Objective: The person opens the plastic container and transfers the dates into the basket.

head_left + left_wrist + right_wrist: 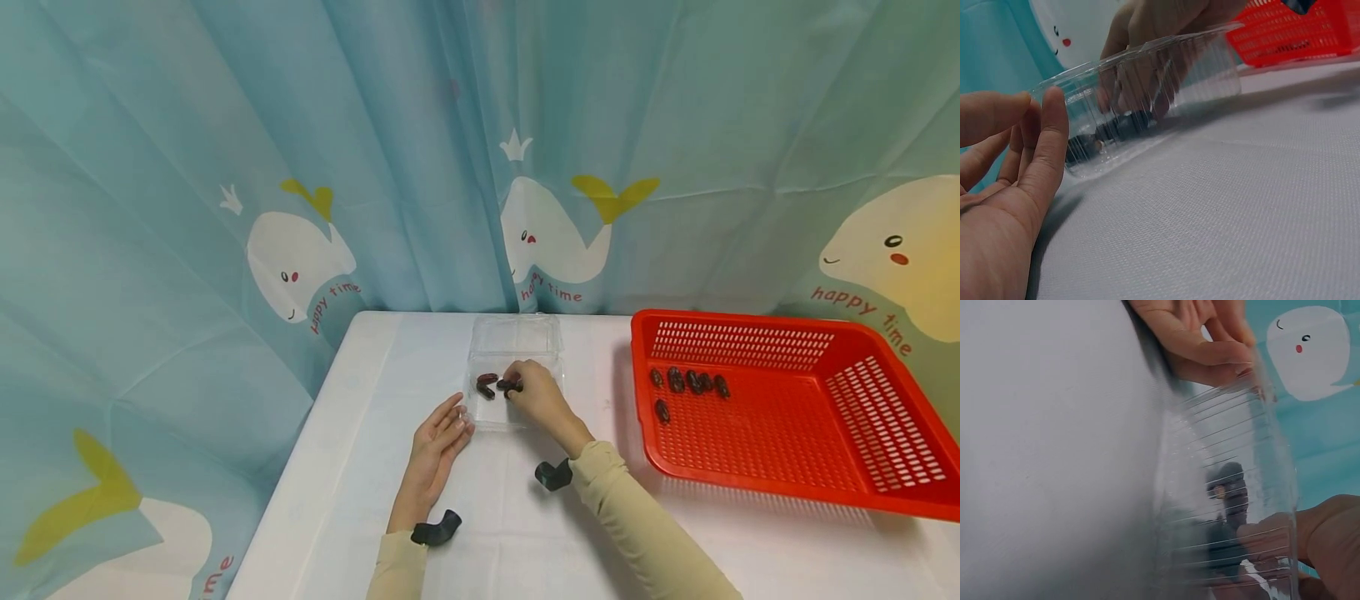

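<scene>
Two dark dried dates (487, 389) are lying in a clear plastic clamshell box (495, 412), just left of the right hand (542, 404), whose fingertips are pinching another date (512, 387) inside it. The left hand (433, 450) is touching the box's near-left corner, fingers extended. More dates (676, 381) are resting in a red basket (765, 450), to the right.

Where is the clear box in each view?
Head: the box is just right of centre, below mid-height.
Left wrist: upper half, around the middle, beyond the near fingers.
Right wrist: right of centre, running down to the bottom edge.
Shared landmark: the left hand, at the box's edge in all three.
</scene>
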Action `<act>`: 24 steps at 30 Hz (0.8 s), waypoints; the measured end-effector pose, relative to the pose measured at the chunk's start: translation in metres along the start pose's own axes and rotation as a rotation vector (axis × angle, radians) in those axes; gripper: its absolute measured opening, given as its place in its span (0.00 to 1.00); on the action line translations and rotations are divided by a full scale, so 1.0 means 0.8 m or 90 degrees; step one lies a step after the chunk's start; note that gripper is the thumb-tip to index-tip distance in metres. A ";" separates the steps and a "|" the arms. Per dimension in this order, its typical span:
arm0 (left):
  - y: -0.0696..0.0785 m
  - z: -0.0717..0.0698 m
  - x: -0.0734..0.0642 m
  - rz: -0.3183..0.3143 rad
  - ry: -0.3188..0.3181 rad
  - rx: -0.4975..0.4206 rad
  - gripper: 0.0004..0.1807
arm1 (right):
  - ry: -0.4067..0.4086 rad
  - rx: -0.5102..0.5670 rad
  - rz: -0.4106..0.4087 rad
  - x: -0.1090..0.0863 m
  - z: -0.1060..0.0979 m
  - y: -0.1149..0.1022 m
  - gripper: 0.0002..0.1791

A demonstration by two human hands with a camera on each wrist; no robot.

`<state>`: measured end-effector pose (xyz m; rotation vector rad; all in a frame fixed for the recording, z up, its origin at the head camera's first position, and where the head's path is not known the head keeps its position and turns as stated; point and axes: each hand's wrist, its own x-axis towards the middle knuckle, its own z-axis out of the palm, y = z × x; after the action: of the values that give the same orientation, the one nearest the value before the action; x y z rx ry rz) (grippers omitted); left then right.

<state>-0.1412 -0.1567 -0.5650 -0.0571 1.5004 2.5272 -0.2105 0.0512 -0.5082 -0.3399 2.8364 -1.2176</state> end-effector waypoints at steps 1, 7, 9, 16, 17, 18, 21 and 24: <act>0.000 0.000 0.000 -0.001 0.001 -0.001 0.32 | -0.001 -0.004 0.000 0.000 0.001 0.000 0.10; 0.000 -0.002 0.001 -0.001 0.000 -0.002 0.32 | -0.002 -0.038 -0.018 -0.001 0.005 0.000 0.08; 0.000 -0.003 0.001 -0.002 -0.003 0.002 0.32 | -0.004 -0.048 -0.024 -0.002 0.006 -0.001 0.08; -0.001 -0.003 0.000 -0.005 -0.002 0.000 0.32 | -0.012 -0.081 -0.045 -0.004 0.007 -0.003 0.10; -0.001 -0.003 0.000 -0.005 -0.001 0.000 0.32 | -0.010 -0.086 -0.051 -0.004 0.007 -0.003 0.09; -0.001 -0.002 0.000 -0.005 0.001 0.000 0.32 | -0.008 -0.091 -0.058 -0.004 0.007 -0.003 0.09; -0.001 -0.002 0.000 -0.005 0.003 0.001 0.32 | -0.005 -0.097 -0.073 -0.005 0.006 -0.005 0.09; -0.001 -0.002 0.000 -0.004 0.001 0.002 0.32 | -0.005 -0.097 -0.080 -0.007 0.005 -0.006 0.10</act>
<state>-0.1415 -0.1580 -0.5668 -0.0636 1.5032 2.5200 -0.2041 0.0466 -0.5078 -0.5345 2.9479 -1.0170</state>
